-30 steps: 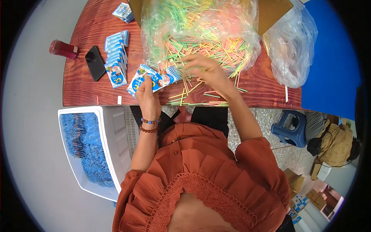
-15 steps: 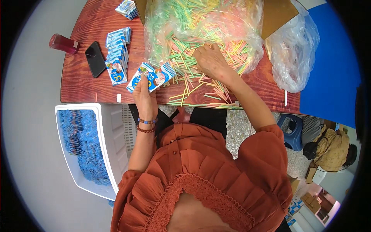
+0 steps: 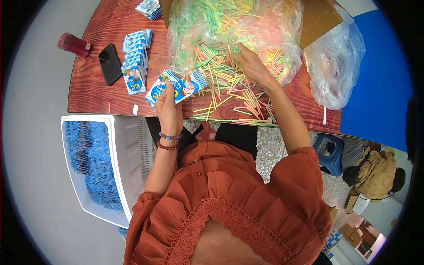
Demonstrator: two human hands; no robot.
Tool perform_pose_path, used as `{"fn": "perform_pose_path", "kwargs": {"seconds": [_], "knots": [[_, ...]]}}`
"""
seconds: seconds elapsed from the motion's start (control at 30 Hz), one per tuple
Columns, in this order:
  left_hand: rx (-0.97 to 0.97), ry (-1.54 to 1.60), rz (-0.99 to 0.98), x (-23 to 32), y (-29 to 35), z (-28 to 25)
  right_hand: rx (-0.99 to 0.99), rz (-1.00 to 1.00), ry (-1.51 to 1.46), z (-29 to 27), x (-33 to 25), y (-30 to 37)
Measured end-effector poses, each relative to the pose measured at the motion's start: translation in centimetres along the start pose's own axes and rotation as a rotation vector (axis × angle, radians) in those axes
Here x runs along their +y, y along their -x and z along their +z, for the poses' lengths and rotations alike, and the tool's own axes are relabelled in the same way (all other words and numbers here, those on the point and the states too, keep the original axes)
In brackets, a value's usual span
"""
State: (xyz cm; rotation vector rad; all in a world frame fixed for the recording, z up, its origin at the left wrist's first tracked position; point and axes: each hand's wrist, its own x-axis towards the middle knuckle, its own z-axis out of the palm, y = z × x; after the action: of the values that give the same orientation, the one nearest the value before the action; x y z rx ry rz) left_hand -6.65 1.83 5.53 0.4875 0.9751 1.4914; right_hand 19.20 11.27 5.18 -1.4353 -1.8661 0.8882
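Note:
My left hand (image 3: 168,104) is closed on blue-and-white printed packets (image 3: 191,86), fanned out with the thumb on top, just above the table's near edge. Over a heap of thin pink, green and yellow straws (image 3: 216,75) is my right hand (image 3: 252,66). Its fingers look spread, the index finger stretched away from the others, and they touch the straws. No straw shows clearly gripped in it. The heap spills from a clear plastic bag (image 3: 184,39), and loose straws lie toward the table's front edge.
Left of the packets stand a row of similar packets (image 3: 134,62), a black phone (image 3: 109,64) and a red bottle (image 3: 74,44). A cardboard flap (image 3: 321,24) and a crumpled clear bag (image 3: 331,70) are at right. Below left is a white foam box (image 3: 112,163) of blue packets.
My right hand has shifted slightly right over the straws, and its curled fingers have stretched out. My left hand keeps hold of the packets, nearly in place. The view has moved slightly.

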Motion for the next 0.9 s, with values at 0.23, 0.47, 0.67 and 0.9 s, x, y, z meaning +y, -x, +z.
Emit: {"fn": "perform_pose_path", "kwargs": {"seconds": [0.23,0.47,0.67,0.9], "knots": [[-0.029,-0.011,-0.001,0.0,0.5,0.2,-0.043,0.129,-0.212,-0.3,-1.0,-0.4],[-0.054,0.027,-0.041,0.0,0.2,0.5,0.019,0.172,-0.592,-0.7,-2.0,-0.8],[-0.051,0.083,-0.093,-0.1,-0.2,1.6,0.164,0.142,-0.877,-1.3,-3.6,-0.8],[-0.067,0.115,-0.083,-1.1,-0.9,4.1,0.282,-0.108,-1.308,-0.1,-8.4,0.8]]}}
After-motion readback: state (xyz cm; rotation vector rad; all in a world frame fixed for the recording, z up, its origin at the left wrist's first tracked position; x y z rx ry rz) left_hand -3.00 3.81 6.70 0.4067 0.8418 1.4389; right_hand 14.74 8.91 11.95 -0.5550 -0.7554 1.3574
